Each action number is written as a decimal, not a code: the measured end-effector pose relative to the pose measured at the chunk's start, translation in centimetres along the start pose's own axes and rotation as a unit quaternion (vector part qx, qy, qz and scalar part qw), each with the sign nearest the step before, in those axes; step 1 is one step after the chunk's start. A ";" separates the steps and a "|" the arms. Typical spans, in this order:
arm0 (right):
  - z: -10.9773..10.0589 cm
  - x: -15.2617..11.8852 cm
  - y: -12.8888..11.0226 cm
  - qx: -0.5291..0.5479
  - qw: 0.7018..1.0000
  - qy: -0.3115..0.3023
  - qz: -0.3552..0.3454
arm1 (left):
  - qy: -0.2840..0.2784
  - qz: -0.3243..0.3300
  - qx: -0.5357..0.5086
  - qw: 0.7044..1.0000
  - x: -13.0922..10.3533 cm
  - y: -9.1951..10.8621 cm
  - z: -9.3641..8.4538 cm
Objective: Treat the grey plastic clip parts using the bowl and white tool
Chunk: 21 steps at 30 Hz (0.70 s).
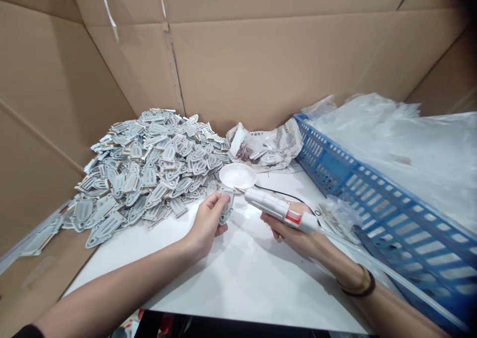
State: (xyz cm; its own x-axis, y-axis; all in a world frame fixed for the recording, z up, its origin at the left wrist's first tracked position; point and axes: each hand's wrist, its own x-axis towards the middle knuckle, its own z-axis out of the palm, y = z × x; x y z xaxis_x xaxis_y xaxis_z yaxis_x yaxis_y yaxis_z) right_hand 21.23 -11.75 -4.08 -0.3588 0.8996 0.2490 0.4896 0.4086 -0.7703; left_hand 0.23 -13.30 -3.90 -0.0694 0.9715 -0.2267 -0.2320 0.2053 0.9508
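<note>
Near the middle of the white table (238, 278), my left hand (209, 219) pinches a small grey plastic piece (226, 208) between thumb and fingers. My right hand (292, 231) is wrapped round a white handheld tool (272, 205) with a red-orange label. The tool's thin metal tip points left and lies close to the upper part of the piece; whether they touch is unclear. Behind the tip is a small white round dish (237, 175). A large heap of similar grey pieces (164, 164) lies to the left.
A blue plastic basket (346, 184) holding clear plastic bags (402, 144) runs along the right. A crumpled printed bag (264, 146) lies at the back. Beside the basket is a small bag of pieces (337, 218). A black cable crosses behind the tool; cardboard walls surround the table.
</note>
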 end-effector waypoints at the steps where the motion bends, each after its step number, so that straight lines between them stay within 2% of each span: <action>1: 0.0 0.0 0.0 0.009 1.000 0.000 0.006 | 0.004 -0.001 -0.002 1.000 0.0 0.0 0.0; 10: -0.3 0.0 -0.4 0.022 1.000 -0.003 0.009 | 0.023 -0.016 -0.038 0.999 0.2 0.3 0.1; 16: -0.3 0.1 -0.6 0.028 0.999 0.008 0.026 | 0.001 -0.009 -0.083 0.997 0.2 0.3 0.4; 21: -0.3 0.1 -0.7 0.014 0.999 0.001 0.028 | -0.005 0.006 -0.070 0.998 0.0 0.5 0.4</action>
State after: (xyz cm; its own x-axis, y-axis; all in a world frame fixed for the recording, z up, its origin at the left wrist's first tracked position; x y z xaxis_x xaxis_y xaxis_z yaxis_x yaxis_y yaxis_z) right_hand 21.12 -11.92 -3.31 -0.3294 0.9214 0.2060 0.4862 0.3526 -0.7996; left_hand 0.48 -13.15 -3.35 -0.0640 0.9750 -0.2130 -0.3635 0.1760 0.9148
